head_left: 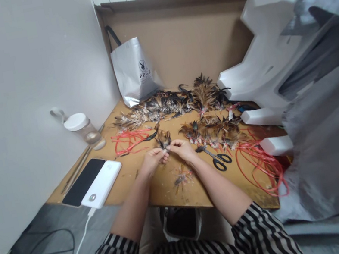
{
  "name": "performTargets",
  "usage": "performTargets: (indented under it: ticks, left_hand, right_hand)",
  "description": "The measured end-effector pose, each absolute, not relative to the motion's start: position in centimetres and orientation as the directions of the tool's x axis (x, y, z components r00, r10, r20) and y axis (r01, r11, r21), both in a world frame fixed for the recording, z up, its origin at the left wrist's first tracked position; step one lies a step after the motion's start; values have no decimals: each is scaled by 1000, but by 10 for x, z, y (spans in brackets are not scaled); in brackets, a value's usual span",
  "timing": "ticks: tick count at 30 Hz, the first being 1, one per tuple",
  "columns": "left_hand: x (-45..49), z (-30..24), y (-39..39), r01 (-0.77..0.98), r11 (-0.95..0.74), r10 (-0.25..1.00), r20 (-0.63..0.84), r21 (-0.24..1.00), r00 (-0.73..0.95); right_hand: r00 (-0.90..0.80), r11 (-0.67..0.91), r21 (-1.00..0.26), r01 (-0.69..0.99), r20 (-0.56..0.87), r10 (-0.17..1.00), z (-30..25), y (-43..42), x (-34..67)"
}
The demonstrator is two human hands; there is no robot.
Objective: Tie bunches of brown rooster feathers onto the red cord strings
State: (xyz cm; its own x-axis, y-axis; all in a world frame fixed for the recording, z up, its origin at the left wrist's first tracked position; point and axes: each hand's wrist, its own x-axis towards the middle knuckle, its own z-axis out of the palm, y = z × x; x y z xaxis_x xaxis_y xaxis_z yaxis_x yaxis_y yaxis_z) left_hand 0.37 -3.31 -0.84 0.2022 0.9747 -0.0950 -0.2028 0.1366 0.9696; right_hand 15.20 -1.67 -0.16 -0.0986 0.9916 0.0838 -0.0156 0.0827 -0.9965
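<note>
A small bunch of brown and black feathers [162, 138] stands upright between my hands, its lower ends at my fingertips. My left hand [154, 158] is closed on the base of the bunch from the left. From the right, my right hand [180, 148] pinches at the same base, its thumb and forefinger nearly meeting the left fingers. What exactly lies under the fingertips is too small to make out. Scissors [216, 157] with black handles lie to the right of my right hand. Loose feather scraps [181, 178] are scattered on the table below my hands.
Feather bundles lie in a back row [159, 106] and a nearer right row [212, 130]. Red plastic strips [130, 140] lie left, with a larger tangle [261, 163] right. Nearby are a phone [82, 181], power bank [102, 184], bottle [86, 130], silver bag [133, 72] and white foam [245, 74].
</note>
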Motion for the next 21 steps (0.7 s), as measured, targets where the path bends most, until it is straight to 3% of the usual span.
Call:
performTargets:
  ticks: [6,13,18,21]
  left_hand:
    - [-6,-9,-24,-467,45,999,-51,883,0]
    - [-10,-12,-18,-621,68,995,-102,781,-21]
    - [-7,-11,-21,-628,116,991,-129,770,25]
    - [-5,-10,-23,-617,146,989,-134,773,66]
  right_hand:
    - [-113,240,-911,336,214,970,-7,-13,160]
    - [-250,333,-677,656,222,942,-5,-22,157]
    - [-245,331,-565,756,224,943,-7,-25,153]
    - [-184,289,-652,701,226,957,-10,-21,155]
